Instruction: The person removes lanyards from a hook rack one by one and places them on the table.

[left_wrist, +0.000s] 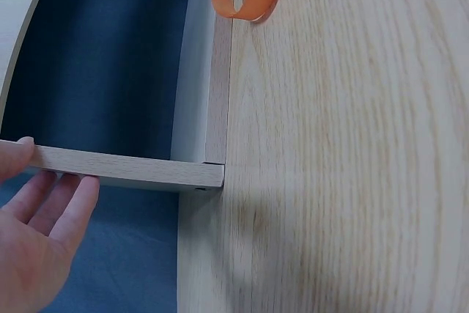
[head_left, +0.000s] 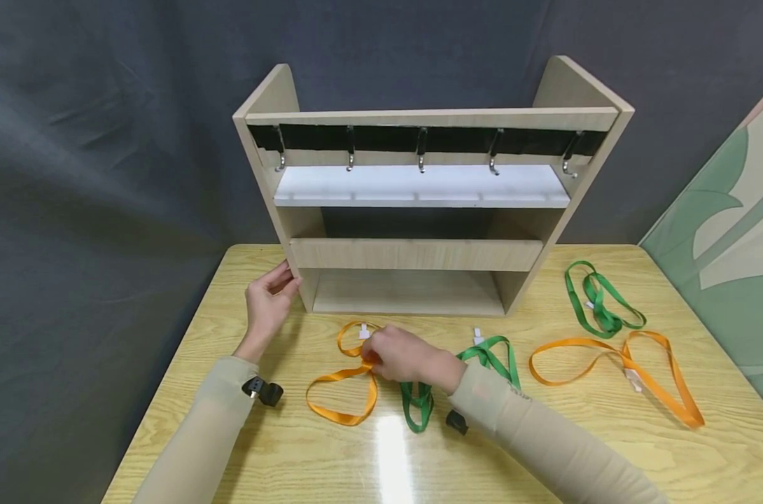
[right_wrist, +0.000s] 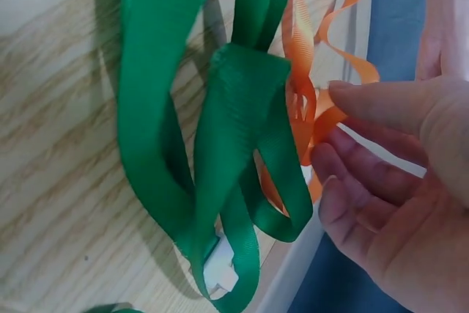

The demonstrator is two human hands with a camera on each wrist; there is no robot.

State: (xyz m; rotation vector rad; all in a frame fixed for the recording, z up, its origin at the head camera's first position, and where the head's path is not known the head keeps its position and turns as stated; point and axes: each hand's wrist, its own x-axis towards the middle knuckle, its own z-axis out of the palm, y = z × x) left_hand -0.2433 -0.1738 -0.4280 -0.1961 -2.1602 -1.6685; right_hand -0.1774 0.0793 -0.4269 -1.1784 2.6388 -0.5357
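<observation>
Pinching an orange strap [head_left: 344, 392] with right hand [head_left: 403, 353], fingers [right_wrist: 366, 104] curled on the ribbon near its white clip [head_left: 364, 332]; strap lying looped on the wooden surface [head_left: 293, 455], just in front of the shelf unit [head_left: 419, 210]. Resting left hand [head_left: 269, 297] against the shelf unit's lower left edge, fingers [left_wrist: 69, 207] straight and relaxed, touching the side panel, gripping nothing. Lying beside the right hand and partly under its wrist: a green strap [head_left: 419, 402], touching the orange one. Farther right, well apart: a second green strap [head_left: 598, 301] and a second orange strap [head_left: 633, 360]. Hanging along the shelf unit's top rail: a row of metal hooks [head_left: 421, 164], all bare.
</observation>
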